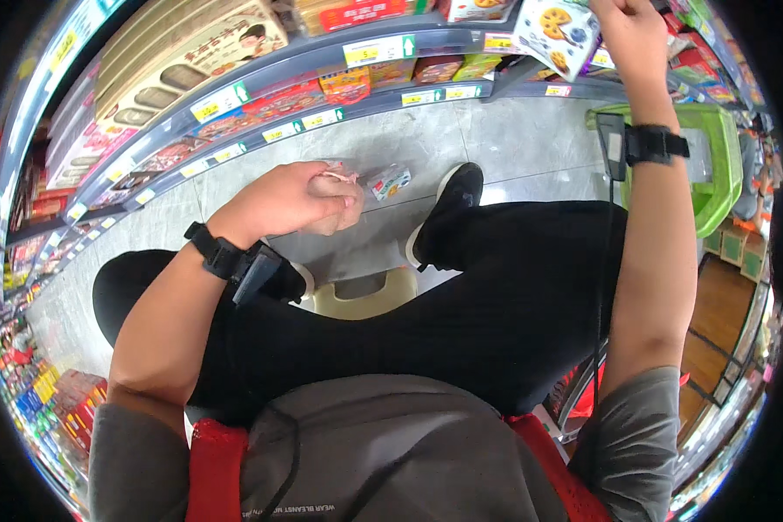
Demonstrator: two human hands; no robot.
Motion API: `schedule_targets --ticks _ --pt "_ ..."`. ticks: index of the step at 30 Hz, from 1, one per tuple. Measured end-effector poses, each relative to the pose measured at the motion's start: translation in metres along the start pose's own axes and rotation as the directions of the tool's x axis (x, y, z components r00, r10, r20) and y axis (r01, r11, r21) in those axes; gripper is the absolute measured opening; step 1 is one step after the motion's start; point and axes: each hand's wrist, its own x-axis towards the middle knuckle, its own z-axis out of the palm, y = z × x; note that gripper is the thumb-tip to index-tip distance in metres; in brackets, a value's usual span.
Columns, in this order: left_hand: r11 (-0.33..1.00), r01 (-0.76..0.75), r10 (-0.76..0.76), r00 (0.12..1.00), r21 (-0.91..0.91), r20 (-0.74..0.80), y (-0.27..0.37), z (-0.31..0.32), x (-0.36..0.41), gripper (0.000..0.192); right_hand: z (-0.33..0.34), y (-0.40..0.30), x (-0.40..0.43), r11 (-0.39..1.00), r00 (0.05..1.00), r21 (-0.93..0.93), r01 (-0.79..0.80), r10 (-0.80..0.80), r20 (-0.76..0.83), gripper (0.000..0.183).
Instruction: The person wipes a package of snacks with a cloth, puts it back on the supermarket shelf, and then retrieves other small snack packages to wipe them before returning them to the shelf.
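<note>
My left hand (280, 202) is closed around a crumpled clear-and-brownish package (333, 199), held above the floor between my legs and the shelf. Just right of it a small clear wrapper with coloured print (390, 182) shows against the grey floor. My right hand (636, 32) reaches up at the top right, its fingers gripping the upper edge of a white snack packet (556, 32) printed with cookies and blueberries. That packet hangs in front of the shelf edge. Both wrists wear black straps with small devices. The fingertips of my right hand are partly cut off by the picture's rim.
Store shelves (300, 59) with boxed snacks and price tags curve across the front. A green plastic basket (724, 169) stands on the floor at the right. Under me is a cream plastic stool (365, 303). Cartons (734, 248) lie farther right, and a person is at the far right edge.
</note>
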Motion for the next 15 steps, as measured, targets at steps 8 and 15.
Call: schedule_targets --ticks 8,15 --pt "0.869 0.214 -0.191 0.977 0.446 -0.096 -0.002 0.001 -0.01 0.06 -0.017 0.01 0.011 0.948 0.953 0.301 0.104 -0.182 0.242 0.021" --pt "0.793 0.267 -0.269 0.96 0.548 -0.079 -0.023 0.0 -0.01 0.048 -0.01 -0.035 -0.012 0.944 0.609 0.307 -0.119 -0.174 0.774 0.053"
